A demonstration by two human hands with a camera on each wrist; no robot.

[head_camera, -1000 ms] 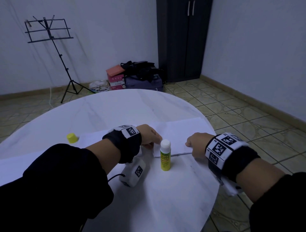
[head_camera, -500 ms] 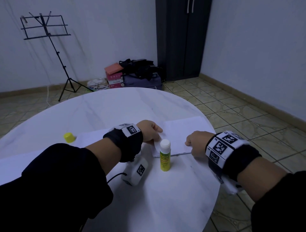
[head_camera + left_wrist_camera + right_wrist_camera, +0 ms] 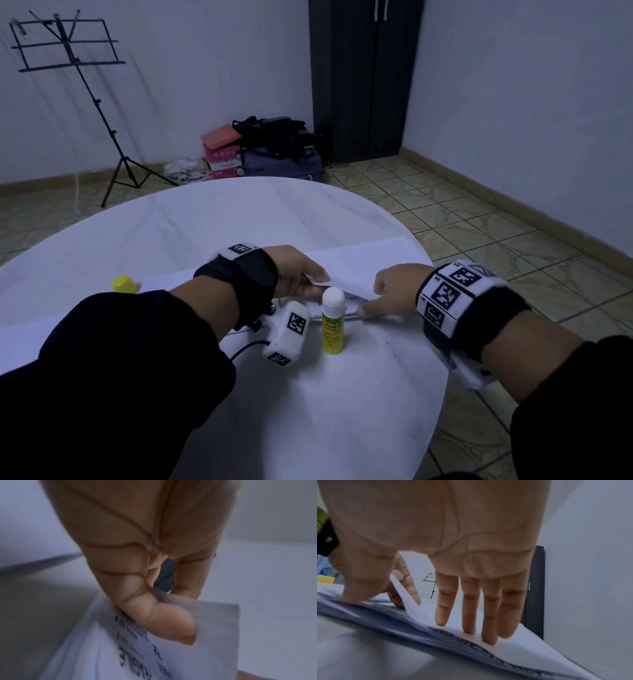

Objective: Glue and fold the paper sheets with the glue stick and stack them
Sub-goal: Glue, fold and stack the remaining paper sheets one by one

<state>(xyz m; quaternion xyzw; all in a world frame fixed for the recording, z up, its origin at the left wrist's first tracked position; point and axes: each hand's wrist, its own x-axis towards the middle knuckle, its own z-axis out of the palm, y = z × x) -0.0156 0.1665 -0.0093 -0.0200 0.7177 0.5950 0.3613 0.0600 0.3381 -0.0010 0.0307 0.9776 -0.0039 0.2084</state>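
A: Largest first: what did we see?

B: We saw a round white table (image 3: 191,236) carrying the paper (image 3: 370,260), a white sheet lying across its far right part. Its near edge was lifted off the printed sheet (image 3: 137,655) beneath it.

A: How were our hands set?

B: Our left hand (image 3: 298,274) pinched the raised corner of the paper between thumb and fingers; the left wrist view showed the thumb (image 3: 168,623) curled over that corner, with blurred print below. Our right hand (image 3: 394,291) was spread wide, holding nothing: its fingers (image 3: 489,615) lay straight on the top of the paper, fingertips pressing, while the thumb touched the lower sheets near the table's edge.

A: And the smaller items?

B: The glue stick (image 3: 333,320) stood upright and uncapped on the table, just in front of the paper and between our two hands, touched by neither. Its yellow cap (image 3: 124,284) sat on the table well apart to the left, beyond our left sleeve.
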